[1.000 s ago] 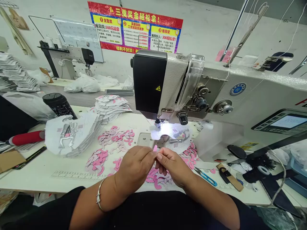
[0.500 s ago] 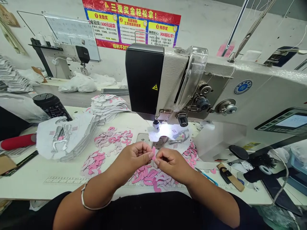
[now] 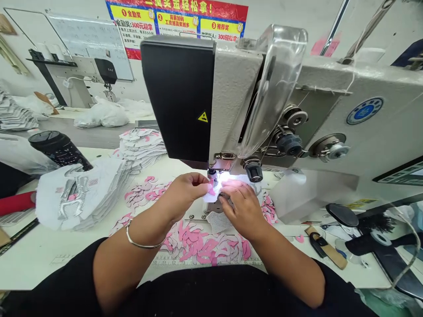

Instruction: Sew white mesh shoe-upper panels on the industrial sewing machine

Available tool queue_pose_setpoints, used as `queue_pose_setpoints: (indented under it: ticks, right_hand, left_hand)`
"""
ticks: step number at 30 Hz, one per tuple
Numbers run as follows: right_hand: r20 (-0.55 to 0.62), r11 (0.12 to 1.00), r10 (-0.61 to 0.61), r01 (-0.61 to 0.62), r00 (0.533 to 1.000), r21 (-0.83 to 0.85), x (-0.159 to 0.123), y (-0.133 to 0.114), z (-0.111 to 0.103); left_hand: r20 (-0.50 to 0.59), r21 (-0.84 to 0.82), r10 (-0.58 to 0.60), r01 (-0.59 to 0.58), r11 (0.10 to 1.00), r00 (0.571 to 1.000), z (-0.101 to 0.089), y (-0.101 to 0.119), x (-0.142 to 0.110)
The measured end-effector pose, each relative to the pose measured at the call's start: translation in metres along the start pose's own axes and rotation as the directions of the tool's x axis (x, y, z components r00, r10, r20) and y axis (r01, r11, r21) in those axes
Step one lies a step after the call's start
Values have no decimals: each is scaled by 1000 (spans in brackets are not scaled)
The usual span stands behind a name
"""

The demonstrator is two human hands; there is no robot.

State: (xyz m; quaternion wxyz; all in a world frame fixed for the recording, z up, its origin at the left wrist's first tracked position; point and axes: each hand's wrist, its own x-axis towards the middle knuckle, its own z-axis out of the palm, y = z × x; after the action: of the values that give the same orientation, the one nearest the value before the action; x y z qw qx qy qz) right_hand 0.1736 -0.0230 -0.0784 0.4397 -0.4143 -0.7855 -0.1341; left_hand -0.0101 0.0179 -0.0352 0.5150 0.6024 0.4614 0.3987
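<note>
Pinched in the fingers of my left hand [image 3: 191,191] is a small pink fabric piece [image 3: 212,188], close to the needle of the sewing machine [image 3: 213,175]. My right hand [image 3: 240,204] lies with its fingers stretched over a white shoe upper piece [image 3: 205,197] under the lit needle area. Much of that white piece is hidden by my hands. Below them, a heap of curved pink pieces [image 3: 198,242] covers part of the table.
Stacked white upper pieces [image 3: 82,189] stand at the left, near a black tumbler [image 3: 61,147]. Another stack [image 3: 140,145] sits behind, beside scattered pink pieces [image 3: 148,191]. A translucent box [image 3: 294,193], tan strap [image 3: 330,251] and black brush [image 3: 376,222] are at the right.
Both hands have moved forward to the needle area. The left hand has carried the pink piece there; the right has left it and spread onto the white piece. The view has shifted closer to the machine.
</note>
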Motion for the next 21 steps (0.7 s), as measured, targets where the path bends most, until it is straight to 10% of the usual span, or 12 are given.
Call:
queue_pose_setpoints:
  ticks: [21]
  right_hand:
    - [-51,996,-57,60,997,61,-11,7,3]
  left_hand:
    - [-64,369,78,-49,928,995,3,0,-13]
